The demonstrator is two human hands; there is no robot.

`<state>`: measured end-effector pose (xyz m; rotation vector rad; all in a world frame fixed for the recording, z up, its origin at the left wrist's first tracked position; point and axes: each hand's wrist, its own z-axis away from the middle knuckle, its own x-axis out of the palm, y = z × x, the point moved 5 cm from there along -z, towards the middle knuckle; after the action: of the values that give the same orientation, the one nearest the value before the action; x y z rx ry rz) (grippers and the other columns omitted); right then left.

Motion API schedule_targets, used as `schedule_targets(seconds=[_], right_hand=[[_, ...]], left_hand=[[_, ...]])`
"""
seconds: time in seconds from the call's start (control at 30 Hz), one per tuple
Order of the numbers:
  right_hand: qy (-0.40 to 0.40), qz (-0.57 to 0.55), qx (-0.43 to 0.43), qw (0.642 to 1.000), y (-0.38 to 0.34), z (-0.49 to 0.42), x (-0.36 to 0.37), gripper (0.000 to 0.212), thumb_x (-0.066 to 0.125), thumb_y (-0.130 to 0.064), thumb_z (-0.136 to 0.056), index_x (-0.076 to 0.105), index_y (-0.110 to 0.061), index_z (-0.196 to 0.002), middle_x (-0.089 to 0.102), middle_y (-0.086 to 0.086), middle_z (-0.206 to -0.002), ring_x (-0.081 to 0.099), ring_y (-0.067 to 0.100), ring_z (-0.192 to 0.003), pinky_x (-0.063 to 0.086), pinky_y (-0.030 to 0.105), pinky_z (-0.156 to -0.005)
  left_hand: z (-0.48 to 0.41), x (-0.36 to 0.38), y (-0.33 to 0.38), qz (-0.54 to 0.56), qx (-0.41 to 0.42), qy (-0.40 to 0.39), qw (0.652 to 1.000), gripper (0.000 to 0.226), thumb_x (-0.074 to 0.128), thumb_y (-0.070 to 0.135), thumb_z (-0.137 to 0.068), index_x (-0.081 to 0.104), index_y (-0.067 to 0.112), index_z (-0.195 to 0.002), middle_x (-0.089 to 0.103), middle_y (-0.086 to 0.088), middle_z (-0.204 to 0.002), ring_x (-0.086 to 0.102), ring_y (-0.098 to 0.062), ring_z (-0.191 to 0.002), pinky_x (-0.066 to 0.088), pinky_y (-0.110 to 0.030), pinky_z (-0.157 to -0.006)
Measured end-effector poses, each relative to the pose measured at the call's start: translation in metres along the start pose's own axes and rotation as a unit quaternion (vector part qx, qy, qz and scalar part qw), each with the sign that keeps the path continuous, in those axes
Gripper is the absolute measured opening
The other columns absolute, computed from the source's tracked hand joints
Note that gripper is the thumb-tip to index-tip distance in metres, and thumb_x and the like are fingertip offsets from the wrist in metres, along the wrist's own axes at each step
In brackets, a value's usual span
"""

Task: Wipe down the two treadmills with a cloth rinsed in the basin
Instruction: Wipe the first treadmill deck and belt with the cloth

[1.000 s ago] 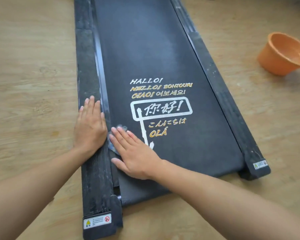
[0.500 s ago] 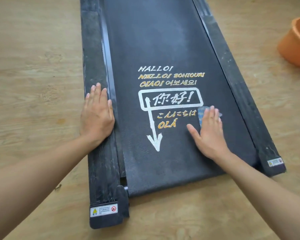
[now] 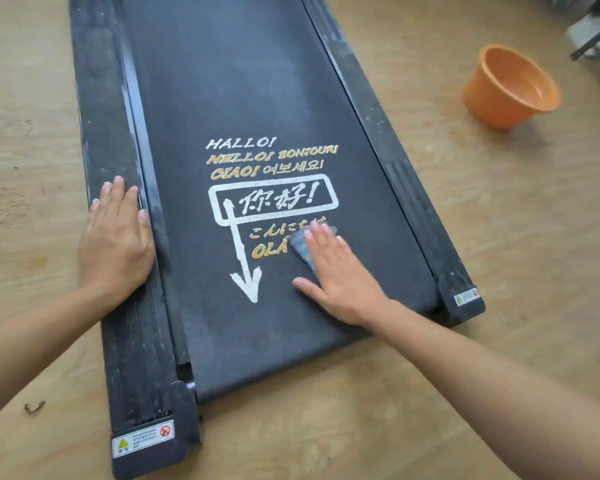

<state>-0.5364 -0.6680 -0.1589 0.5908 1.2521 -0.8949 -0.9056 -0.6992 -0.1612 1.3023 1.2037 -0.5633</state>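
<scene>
Hands flat: right hand point(image 3: 340, 275) presses cloth point(image 3: 300, 245) on treadmill belt point(image 3: 243, 81), left hand point(image 3: 116, 240) on left rail point(image 3: 101, 109); belt stretches far ahead.

treadmill belt point(image 3: 257, 98): black, printed white and gold lettering, white arrow
side rails point(image 3: 132, 341): black, pale scuffs
cloth point(image 3: 300, 245): blue-grey, mottled
basin point(image 3: 492, 98): orange
floor point(image 3: 499, 237): light woodgrain

Looks like an indoor room, home or gym: wood floor point(image 3: 499, 237), flat treadmill point(image 3: 243, 81), orange basin point(image 3: 489, 102) upper right.
</scene>
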Motion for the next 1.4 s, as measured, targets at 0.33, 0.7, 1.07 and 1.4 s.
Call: schedule_targets(seconds=[0.33,0.7,1.07,1.4], right_hand=[[0.016,-0.126,0.23,0.965,0.043,0.011,-0.002,0.127,0.01,-0.098,-0.081,-0.013,-0.005,-0.164,-0.022,0.011,-0.173,-0.026,0.023,-0.158,-0.009,0.046,-0.13],[-0.051,-0.078,-0.198,0.976,-0.185,-0.042,-0.019,0.063,0.034,-0.035,-0.112,0.017,-0.007,-0.166,0.012,0.011,-0.175,0.008,0.024,-0.162,0.016,0.042,-0.13],[-0.111,-0.073,-0.156,0.979,-0.176,-0.091,-0.058,0.022,0.069,-0.024,-0.086,0.062,-0.024,-0.107,0.051,-0.008,-0.098,0.046,0.023,-0.108,0.046,0.035,-0.087],[0.018,-0.164,-0.154,0.974,-0.163,-0.085,-0.139,0.016,0.064,-0.018,-0.08,0.049,-0.022,-0.083,0.059,-0.004,-0.081,0.058,0.022,-0.082,0.052,0.045,-0.071]], left_hand=[[-0.001,-0.002,0.004,-0.006,-0.004,0.0,1.0,0.05,0.032,0.025,-0.114,0.038,0.004,-0.159,0.024,-0.015,-0.173,0.017,-0.028,-0.162,0.01,-0.042,-0.133],[0.002,-0.003,0.006,-0.002,0.001,0.013,1.0,0.051,0.032,0.023,-0.112,0.043,0.0,-0.156,0.03,-0.02,-0.17,0.024,-0.034,-0.16,0.016,-0.046,-0.132],[0.004,-0.007,0.009,-0.015,0.0,0.002,1.0,0.052,0.031,0.023,-0.112,0.037,0.0,-0.159,0.025,-0.019,-0.172,0.02,-0.033,-0.162,0.013,-0.043,-0.133],[0.004,-0.006,0.007,-0.012,-0.008,0.002,1.0,0.057,0.027,0.028,-0.11,0.038,0.001,-0.159,0.026,-0.018,-0.172,0.021,-0.032,-0.161,0.014,-0.045,-0.132]])
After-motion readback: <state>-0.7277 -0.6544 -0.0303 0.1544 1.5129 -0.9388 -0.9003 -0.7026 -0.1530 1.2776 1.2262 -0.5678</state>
